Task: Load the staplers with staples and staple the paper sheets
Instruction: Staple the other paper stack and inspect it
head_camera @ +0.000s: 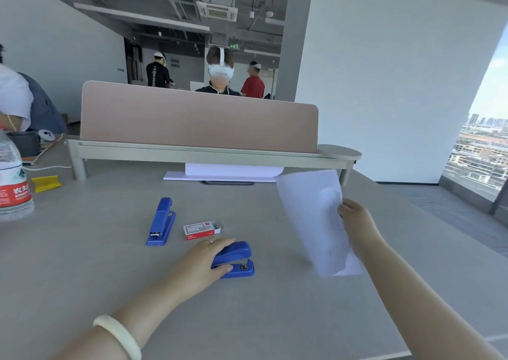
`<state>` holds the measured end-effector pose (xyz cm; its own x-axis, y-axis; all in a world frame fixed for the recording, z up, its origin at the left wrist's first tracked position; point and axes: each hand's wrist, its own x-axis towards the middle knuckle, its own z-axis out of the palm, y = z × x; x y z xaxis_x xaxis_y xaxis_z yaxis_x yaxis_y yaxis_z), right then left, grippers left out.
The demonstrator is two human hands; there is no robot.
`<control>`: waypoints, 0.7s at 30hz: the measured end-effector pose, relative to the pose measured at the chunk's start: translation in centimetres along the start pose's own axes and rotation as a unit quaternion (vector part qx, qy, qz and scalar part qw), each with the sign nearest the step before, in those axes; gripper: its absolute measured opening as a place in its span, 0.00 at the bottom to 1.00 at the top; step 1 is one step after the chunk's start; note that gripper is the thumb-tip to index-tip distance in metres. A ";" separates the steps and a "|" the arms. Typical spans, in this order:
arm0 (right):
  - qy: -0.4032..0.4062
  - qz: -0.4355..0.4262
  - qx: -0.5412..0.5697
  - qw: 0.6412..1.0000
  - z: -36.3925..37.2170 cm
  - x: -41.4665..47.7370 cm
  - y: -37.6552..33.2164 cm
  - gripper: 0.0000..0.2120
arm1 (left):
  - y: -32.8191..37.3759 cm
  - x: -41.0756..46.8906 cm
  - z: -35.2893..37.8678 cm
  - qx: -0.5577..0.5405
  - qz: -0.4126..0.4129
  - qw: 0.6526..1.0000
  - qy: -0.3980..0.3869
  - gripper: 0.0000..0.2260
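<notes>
Presently on the grey desk (275,318):

- Left hand (204,260): laid over the back of the nearer blue stapler (236,258), fingers across its top and thumb at its near side, closed loosely around it; a ring on one finger, a pale bangle (118,335) on the wrist.
- Nearer blue stapler: flat on the desk at centre, metal mouth facing right.
- Right hand (354,222): pinching paper sheets (316,222) by their right edge, fingers closed on them; the sheets are raised off the desk and tilted, lower corner near the surface.
- Second blue stapler (161,222): lying to the left, apart from both hands, untouched.
- Staple box (202,230): red and white, one end open, between the two staplers, just beyond the left hand.
- Paper stack (225,174): white, under the shelf at the back.
- Water bottle (12,178): far left edge, red label.
- Yellow item (46,183): beside the bottle; kind unclear.
- Pink divider (198,117): upright at the back.
</notes>
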<state>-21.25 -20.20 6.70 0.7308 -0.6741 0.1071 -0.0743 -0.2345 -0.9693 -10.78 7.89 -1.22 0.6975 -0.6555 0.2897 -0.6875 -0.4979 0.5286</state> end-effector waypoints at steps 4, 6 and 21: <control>-0.055 0.154 0.134 0.977 0.4 0.2 1.8 0.11 | -0.1 0.0 0.1 0.000 -0.002 1.000 0.002 0.24; -0.059 0.203 0.133 0.968 0.9 0.1 3.6 0.13 | -0.3 0.0 0.2 -0.002 0.000 1.000 0.003 0.24; -0.054 0.240 0.087 0.965 4.0 0.0 6.0 0.19 | -0.4 0.0 0.2 -0.014 0.009 1.000 -0.010 0.20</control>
<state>-19.01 -18.85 -0.03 0.7084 -0.5963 -0.3776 -0.3139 0.2130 -0.9253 -10.57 7.94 -1.60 0.6804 -0.6756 0.2839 -0.6942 -0.4700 0.5452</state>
